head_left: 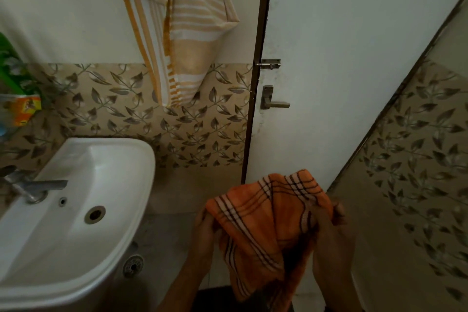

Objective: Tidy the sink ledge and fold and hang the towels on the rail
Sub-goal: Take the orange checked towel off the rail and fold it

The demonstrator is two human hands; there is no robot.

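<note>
An orange checked towel point(266, 225) with dark and white stripes hangs bunched between both hands, low in the middle of the view. My left hand point(206, 229) grips its left edge. My right hand point(329, 223) grips its right edge, partly hidden by the cloth. A beige and white striped towel point(187, 33) hangs crookedly against the wall above; the rail itself is out of view. The white sink point(76, 210) is at the lower left, with a metal tap point(38, 185) on its ledge.
A white door point(342, 71) with a bolt point(269, 63) and lever handle point(274, 102) stands straight ahead. A green object point(8, 63) and an orange packet point(24, 109) sit at the left edge. Leaf-patterned tiled walls run left and right. A floor drain point(133, 266) lies below the sink.
</note>
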